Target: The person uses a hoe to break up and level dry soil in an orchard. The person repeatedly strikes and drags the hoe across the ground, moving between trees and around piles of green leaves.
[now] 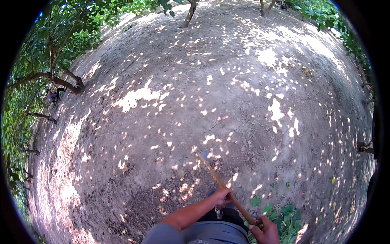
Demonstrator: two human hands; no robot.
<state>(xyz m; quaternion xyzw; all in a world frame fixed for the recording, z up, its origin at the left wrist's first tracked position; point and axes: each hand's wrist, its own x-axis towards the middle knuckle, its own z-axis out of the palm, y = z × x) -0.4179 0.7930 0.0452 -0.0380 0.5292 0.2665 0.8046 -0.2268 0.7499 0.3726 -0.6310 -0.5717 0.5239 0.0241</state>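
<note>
A hoe with a long wooden handle [214,174] slants across the space in front of my body. Its metal blade [205,155] is at the ground, on dry soil speckled with sunlight. My left hand [222,196] is closed round the middle of the handle. Nearer to me and further right, my right hand [266,231] grips the handle close to its rear end. Green leaves [286,219] lie in a heap beside my right hand, and a few loose ones are scattered at the heap's far edge.
Trees stand around the plot, with a forked trunk [75,85] at the left and another trunk [189,16] at the far side. Near the left tree, low to the ground, is another person [53,96]. A short trunk [365,148] shows at the right rim.
</note>
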